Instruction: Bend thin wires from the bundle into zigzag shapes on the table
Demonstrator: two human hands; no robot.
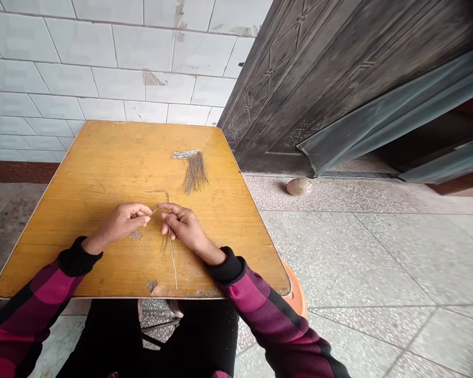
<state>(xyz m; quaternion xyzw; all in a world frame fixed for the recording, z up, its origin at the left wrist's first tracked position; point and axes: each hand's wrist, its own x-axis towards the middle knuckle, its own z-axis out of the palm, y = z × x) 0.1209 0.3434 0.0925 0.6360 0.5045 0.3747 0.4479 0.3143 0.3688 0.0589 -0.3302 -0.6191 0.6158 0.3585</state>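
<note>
We have our left hand [122, 220] and right hand [183, 227] close together just above the yellow wooden desk [102, 173], not quite touching, their fingertips pinching a thin pale wire [172, 257] that loops up above them and hangs down toward the near edge. A small tuft of brown fibres [165, 244] hangs with it under the right hand. Farther up the desk, well beyond our hands, lies a bundle of brown fibres [195, 173] with silvery wire ends [185, 154] at its top, near a white tiled wall [102, 68].
</note>
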